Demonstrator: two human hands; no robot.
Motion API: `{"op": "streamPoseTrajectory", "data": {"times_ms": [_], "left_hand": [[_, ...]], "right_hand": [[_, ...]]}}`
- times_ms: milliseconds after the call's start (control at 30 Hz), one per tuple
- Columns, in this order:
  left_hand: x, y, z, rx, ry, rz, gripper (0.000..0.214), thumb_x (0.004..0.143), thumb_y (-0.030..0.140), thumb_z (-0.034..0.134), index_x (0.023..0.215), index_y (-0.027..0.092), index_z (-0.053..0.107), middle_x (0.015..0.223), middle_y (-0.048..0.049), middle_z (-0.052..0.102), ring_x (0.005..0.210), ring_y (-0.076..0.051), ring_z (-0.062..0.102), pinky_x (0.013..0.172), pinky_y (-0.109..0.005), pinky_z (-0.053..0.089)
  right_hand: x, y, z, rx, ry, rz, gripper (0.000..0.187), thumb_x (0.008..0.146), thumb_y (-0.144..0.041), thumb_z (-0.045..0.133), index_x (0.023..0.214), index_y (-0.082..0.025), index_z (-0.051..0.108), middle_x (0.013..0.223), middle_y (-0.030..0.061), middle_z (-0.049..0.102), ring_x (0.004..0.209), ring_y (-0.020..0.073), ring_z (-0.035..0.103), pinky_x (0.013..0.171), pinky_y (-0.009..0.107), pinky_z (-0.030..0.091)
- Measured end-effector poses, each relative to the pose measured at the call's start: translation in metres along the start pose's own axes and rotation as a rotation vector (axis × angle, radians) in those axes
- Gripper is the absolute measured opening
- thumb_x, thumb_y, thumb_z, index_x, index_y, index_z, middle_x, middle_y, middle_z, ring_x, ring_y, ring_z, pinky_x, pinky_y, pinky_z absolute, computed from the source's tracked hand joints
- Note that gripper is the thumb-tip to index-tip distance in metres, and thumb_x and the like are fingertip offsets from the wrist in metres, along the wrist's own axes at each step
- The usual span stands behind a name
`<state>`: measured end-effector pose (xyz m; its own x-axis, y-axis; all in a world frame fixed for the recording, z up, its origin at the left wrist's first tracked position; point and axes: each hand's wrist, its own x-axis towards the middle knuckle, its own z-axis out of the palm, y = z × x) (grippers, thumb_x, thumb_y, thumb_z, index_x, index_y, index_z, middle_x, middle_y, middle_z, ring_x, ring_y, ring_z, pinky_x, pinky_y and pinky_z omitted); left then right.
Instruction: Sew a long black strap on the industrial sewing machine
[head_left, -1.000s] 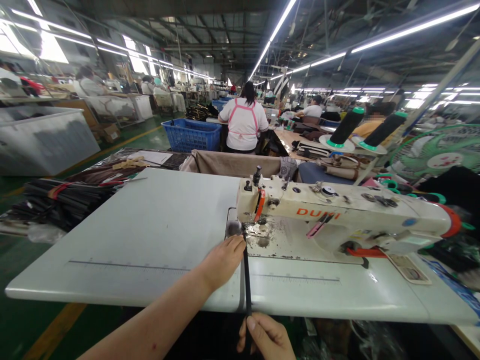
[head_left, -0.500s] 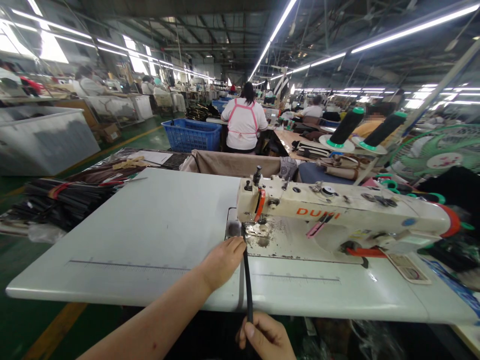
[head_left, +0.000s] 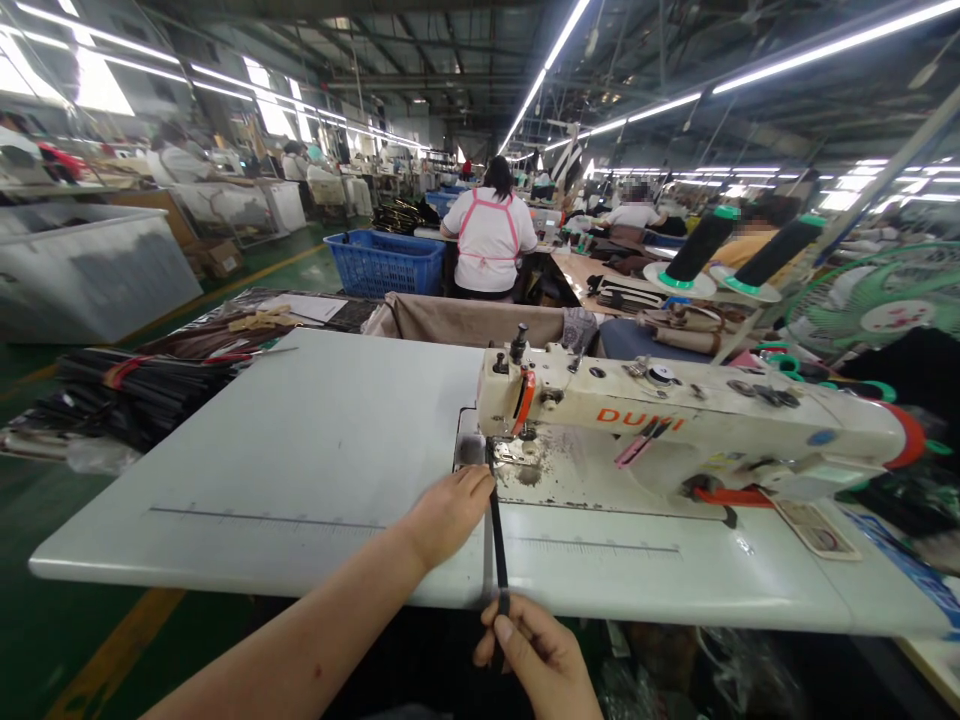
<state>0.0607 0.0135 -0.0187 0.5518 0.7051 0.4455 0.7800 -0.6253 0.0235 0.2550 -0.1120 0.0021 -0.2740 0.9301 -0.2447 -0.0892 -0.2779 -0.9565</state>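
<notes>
A narrow black strap runs from under the head of the sewing machine toward me and over the table's front edge. Close in front of the needle area, my left hand presses the strap with its fingers together; its fingertips partly hide the strap. Just beyond the front edge, my right hand pinches the strap between thumb and fingers and keeps it fairly straight. Where the strap meets the presser foot is too small to make out.
The white sewing table has a printed ruler along its front. At left lies a bundle of black strips. Two black thread cones stand behind the machine, near a green fan. A co-worker sits ahead beside a blue basket.
My right hand has risen slightly toward the table edge, still pinching the strap. My left hand stays by the needle area. The whole view has shifted a little.
</notes>
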Motion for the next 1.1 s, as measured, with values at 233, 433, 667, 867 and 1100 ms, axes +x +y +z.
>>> {"op": "streamPoseTrajectory", "data": {"times_ms": [233,433,667,867,1100], "left_hand": [[-0.001,-0.002,0.001,0.044,-0.018,0.035,0.017,0.103,0.013,0.051,0.115,0.011,0.063,0.122,-0.0124,0.069,0.122,-0.028,0.065,0.111,-0.04,0.055],[0.0,-0.001,0.0,0.034,0.033,0.021,0.016,0.103,0.013,0.053,0.114,0.011,0.064,0.123,-0.0132,0.069,0.119,-0.027,0.067,0.11,-0.039,0.056],[0.002,0.0,-0.004,0.015,0.045,0.016,0.016,0.102,0.012,0.053,0.114,0.011,0.063,0.123,-0.0149,0.069,0.116,-0.028,0.069,0.104,-0.04,0.06],[0.001,0.0,-0.002,0.02,0.033,0.011,0.016,0.103,0.012,0.051,0.112,0.012,0.063,0.123,-0.0146,0.069,0.116,-0.027,0.069,0.105,-0.04,0.059],[0.004,0.001,-0.002,0.038,-0.004,0.005,0.019,0.101,0.011,0.051,0.117,0.012,0.063,0.126,-0.0123,0.068,0.122,-0.026,0.066,0.115,-0.039,0.053]], "right_hand": [[-0.001,0.012,-0.005,-0.05,-0.019,0.024,0.049,0.086,-0.067,0.072,0.079,-0.019,0.079,0.067,0.0046,0.075,0.062,0.0162,0.055,0.063,0.029,0.042],[-0.005,0.0,-0.001,-0.041,-0.006,0.026,0.046,0.088,-0.064,0.072,0.077,-0.02,0.079,0.067,0.0035,0.073,0.065,0.0167,0.055,0.066,0.029,0.04],[-0.005,-0.005,-0.001,-0.038,-0.008,0.03,0.046,0.089,-0.064,0.071,0.076,-0.02,0.078,0.068,0.0038,0.073,0.066,0.0176,0.056,0.066,0.03,0.039],[-0.002,0.002,-0.003,-0.029,-0.033,0.019,0.048,0.089,-0.064,0.071,0.074,-0.019,0.079,0.065,0.0038,0.073,0.063,0.0161,0.054,0.065,0.029,0.038],[0.002,0.004,-0.004,-0.013,-0.064,0.008,0.05,0.09,-0.066,0.069,0.073,-0.02,0.078,0.063,0.0039,0.073,0.059,0.0153,0.054,0.063,0.028,0.039]]}}
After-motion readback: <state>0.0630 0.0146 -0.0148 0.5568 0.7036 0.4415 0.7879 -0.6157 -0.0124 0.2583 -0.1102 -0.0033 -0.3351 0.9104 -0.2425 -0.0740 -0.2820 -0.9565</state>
